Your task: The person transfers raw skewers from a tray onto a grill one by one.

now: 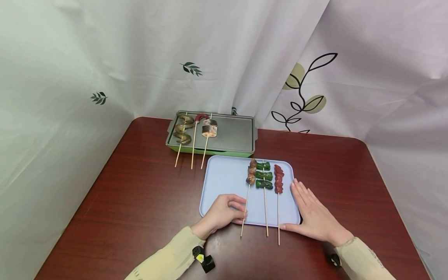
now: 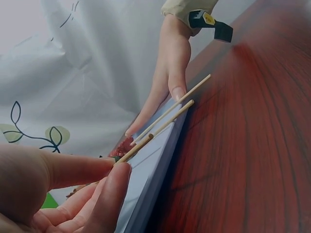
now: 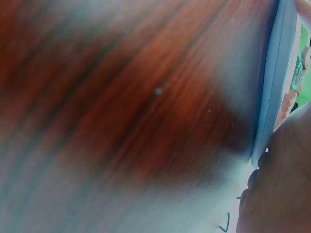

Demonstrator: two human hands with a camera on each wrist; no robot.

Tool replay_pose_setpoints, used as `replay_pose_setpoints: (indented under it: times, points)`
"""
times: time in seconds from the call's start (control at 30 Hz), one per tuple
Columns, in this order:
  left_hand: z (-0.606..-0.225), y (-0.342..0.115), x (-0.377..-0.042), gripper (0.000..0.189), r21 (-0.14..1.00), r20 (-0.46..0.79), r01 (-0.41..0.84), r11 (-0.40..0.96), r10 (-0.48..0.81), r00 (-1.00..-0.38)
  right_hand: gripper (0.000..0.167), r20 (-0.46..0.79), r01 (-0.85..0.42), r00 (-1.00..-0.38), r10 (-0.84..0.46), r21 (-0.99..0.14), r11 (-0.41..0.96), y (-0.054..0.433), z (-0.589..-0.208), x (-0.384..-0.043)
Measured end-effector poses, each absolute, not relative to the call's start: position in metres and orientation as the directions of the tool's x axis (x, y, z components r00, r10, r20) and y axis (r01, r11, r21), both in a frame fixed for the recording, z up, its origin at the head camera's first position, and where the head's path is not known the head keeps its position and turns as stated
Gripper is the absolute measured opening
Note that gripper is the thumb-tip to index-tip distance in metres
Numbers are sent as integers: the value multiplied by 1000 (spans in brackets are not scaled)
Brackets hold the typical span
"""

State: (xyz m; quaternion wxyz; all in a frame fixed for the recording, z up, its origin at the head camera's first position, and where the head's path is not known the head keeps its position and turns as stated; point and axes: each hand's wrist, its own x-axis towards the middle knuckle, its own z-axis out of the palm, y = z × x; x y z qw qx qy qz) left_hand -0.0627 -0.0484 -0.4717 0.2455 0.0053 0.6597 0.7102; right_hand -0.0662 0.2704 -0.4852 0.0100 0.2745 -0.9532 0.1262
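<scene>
My left hand (image 1: 225,211) pinches the stick of a skewer with brown pieces (image 1: 251,177) between thumb and index finger, over the tray's near edge. In the left wrist view the stick's blunt end (image 2: 149,138) pokes out past the fingertips. The pale blue tray (image 1: 224,175) also bears a green pepper skewer (image 1: 264,175) and a red meat skewer (image 1: 278,181), their sticks reaching over the near rim. Flat along the tray's right edge, my right hand (image 1: 316,214) rests with straight fingers, its thumb at the near rim close to the red skewer's stick.
Behind the tray stands a grey grill pan (image 1: 232,132) with a green base. On its left side lie a skewer of curled shrimp-like pieces (image 1: 183,138), a dark red curled piece on a stick (image 1: 201,116) and a fish-chunk skewer (image 1: 210,129). White curtains (image 1: 157,58) enclose the brown table (image 1: 115,194).
</scene>
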Motion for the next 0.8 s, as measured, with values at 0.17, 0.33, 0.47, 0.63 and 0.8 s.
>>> replay_pose_setpoints:
  times: [0.17, 0.33, 0.47, 0.63, 0.8]
  points:
    - [-472, -51, -62, 34, 946, -298, -324, -11, 364, -883, 124, 66, -515, -854, -516, -242, 822, 271, -485, -66]
    - [-470, -52, -62, 35, 951, -290, -311, 4, 372, -882, 124, 53, -511, -856, -514, -242, 825, 271, -486, -67]
    - [-468, -53, -61, 35, 955, -278, -298, 6, 383, -881, 124, 65, -518, -853, -518, -234, 823, 271, -487, -67]
    - [-464, -53, -62, 34, 961, -259, -275, 17, 396, -881, 124, 83, -527, -848, -523, -227, 819, 271, -488, -67]
    - [-458, -54, -64, 35, 966, -243, -257, 20, 399, -884, 124, 86, -529, -847, -524, -225, 819, 271, -489, -67]
